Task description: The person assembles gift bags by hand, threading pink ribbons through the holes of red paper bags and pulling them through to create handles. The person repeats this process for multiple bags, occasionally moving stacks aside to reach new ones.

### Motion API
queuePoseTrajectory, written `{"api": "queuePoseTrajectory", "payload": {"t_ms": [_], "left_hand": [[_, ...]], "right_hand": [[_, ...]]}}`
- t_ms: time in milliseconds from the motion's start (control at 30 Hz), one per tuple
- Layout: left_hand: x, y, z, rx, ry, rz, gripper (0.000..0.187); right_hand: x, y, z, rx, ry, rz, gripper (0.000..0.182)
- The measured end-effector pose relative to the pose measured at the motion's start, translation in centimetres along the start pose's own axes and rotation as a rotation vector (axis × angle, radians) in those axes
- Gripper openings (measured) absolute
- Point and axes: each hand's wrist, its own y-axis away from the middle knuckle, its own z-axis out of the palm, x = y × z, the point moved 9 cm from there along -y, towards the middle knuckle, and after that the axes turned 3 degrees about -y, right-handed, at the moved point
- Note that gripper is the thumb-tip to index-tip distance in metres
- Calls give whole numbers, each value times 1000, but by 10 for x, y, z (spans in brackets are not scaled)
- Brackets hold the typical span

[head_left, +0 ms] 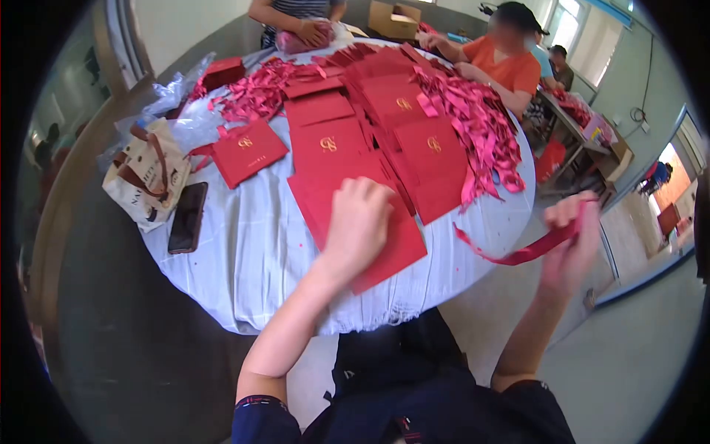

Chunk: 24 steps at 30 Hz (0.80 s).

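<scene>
My left hand (pixel 360 226) is curled into a fist over a plain red flat bag (pixel 396 255) at the near edge of the table; whatever its fingers hold is hidden. Raised to the right, off the table's edge, my right hand (pixel 573 248) has its fingers closed on a red ribbon (pixel 518 255). The ribbon's loose end hangs leftward over the tablecloth. Beyond my left hand lie overlapping stacks of red bags (pixel 325 144) with gold monograms. A heap of pink-red ribbons (pixel 481 129) is piled to the right of the stacks.
A white cloth (pixel 244 274) covers the round table. On the left are a phone (pixel 188 218), a canvas tote (pixel 148 177), a single red bag (pixel 249 153) and clear plastic wrapping (pixel 200 118). More ribbons (pixel 259 89) lie behind. Co-workers (pixel 503 66) are across the table.
</scene>
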Motion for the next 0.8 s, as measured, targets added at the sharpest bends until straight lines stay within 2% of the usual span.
{"api": "queuePoseTrajectory", "payload": {"t_ms": [33,100,133,200,267,400,533,600,667,733,767,800], "left_hand": [[-15,1,3,-24,-20,-32,9],[-39,3,8,-125,-69,-95,14],[-41,4,6,-130,-61,-92,14],[-50,6,6,-179,-78,-193,20],[-49,4,3,-187,-71,-187,26],[-52,8,4,-295,-78,-246,28],[-53,7,11,-345,-61,-262,31],[-52,6,13,-317,-44,-261,30],[-50,2,12,-286,-31,-262,30],[-46,-1,12,-306,160,-321,28],[-37,-3,8,-315,154,-317,28],[-16,-10,-2,-281,74,-205,27]], "right_hand": [[-7,-1,-1,13,13,6,17],[-42,3,7,-49,217,-282,16],[-41,7,9,-43,225,-283,16],[-19,20,25,-76,632,-219,16],[27,31,39,-224,674,-28,13],[138,73,41,-478,450,433,10],[180,88,28,-530,476,420,10],[194,85,14,-420,292,557,10],[194,81,7,-392,280,574,10],[191,83,7,-419,245,578,10],[190,84,5,-411,237,578,10],[189,84,4,-415,231,575,10]]}}
